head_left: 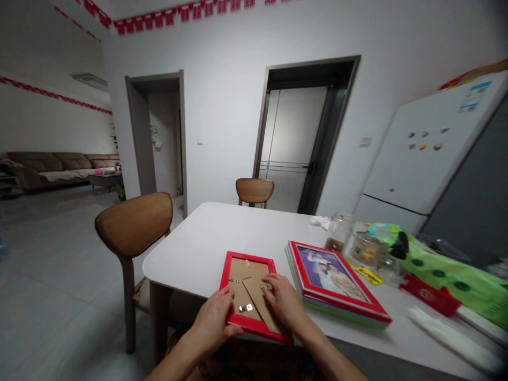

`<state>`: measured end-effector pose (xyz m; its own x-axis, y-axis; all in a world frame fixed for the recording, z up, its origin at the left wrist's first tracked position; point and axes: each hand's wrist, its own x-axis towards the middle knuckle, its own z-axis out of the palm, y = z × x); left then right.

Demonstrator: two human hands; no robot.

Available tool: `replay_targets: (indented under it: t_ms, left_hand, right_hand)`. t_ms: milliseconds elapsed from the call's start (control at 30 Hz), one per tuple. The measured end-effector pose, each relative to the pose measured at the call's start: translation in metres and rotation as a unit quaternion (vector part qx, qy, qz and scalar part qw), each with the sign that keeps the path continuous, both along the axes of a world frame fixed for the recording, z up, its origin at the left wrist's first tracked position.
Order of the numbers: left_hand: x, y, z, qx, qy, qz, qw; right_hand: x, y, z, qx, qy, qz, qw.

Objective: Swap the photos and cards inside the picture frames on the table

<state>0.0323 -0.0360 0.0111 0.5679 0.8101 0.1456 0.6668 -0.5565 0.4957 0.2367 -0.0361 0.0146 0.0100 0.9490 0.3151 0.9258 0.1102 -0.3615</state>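
A red picture frame [252, 321] lies face down at the near edge of the white table, its brown backing board [238, 270] upward. Small metal clips [248, 307] sit near the board's edges, and a thin strip, the stand leg, runs slantwise across it. My left hand [216, 317] grips the frame's left side near the lower corner, thumb along the bottom edge. Over the board's right side, the bent fingers of my right hand [283, 301] close around a metal clip [267, 287]; the fingers partly cover it.
To the right is a stack of frames, topped by a red-framed photo [329, 272]. Beyond it stand a glass jar [340, 230], a container of food [368, 248] and a green plastic bag [448, 275]. Wooden chairs [135, 225] stand left and behind the table [222, 227].
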Motion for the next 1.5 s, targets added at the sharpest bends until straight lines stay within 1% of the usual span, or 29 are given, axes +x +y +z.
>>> replay_targets:
  t_ms: [33,133,367,567,633,733,833,900,1033,1167,1400,1500]
  left_hand:
    - [0.0,0.0,0.001,0.0,0.001,-0.001,1.0]
    - [-0.001,0.0,0.005,-0.001,-0.005,-0.008,1.0]
    - [-0.001,-0.002,0.008,-0.002,-0.032,-0.01,0.999]
    - [-0.001,-0.004,0.009,-0.002,-0.042,-0.013,0.999]
    - [-0.001,-0.004,0.009,0.001,-0.04,-0.016,0.999]
    - [0.0,-0.003,0.008,0.0,-0.029,-0.007,1.0]
    - [0.0,-0.002,0.007,0.004,-0.03,-0.001,1.0]
    - [0.001,-0.003,0.008,0.005,-0.038,-0.003,0.999]
    - [0.001,-0.003,0.009,-0.004,-0.048,-0.006,0.999]
    - [0.001,-0.003,0.009,-0.005,-0.048,0.001,0.999]
    - [0.0,-0.004,0.007,-0.015,-0.04,0.007,0.999]
    - [0.0,-0.003,0.008,-0.005,-0.039,0.007,0.999]
  right_hand:
    - [0.004,0.003,0.0,-0.002,-0.013,-0.015,1.0]
    - [0.011,0.01,-0.001,-0.017,-0.034,-0.022,0.999]
    - [0.008,0.015,-0.001,-0.022,-0.062,-0.05,0.997]
    - [0.008,0.013,0.002,-0.014,-0.066,-0.048,0.997]
    - [0.002,0.013,0.003,-0.006,-0.062,-0.039,0.997]
    - [-0.017,0.016,0.002,0.003,-0.054,0.009,0.998]
    - [-0.041,0.025,0.001,-0.001,-0.051,0.056,0.997]
    - [-0.052,0.034,0.001,-0.007,-0.053,0.062,0.997]
    - [-0.062,0.047,0.002,-0.011,-0.06,0.038,0.997]
    - [-0.062,0.05,0.0,-0.01,-0.066,0.004,0.998]
    - [-0.047,0.059,-0.005,-0.007,-0.068,-0.058,0.996]
    - [-0.041,0.065,-0.006,-0.013,-0.069,-0.062,0.996]
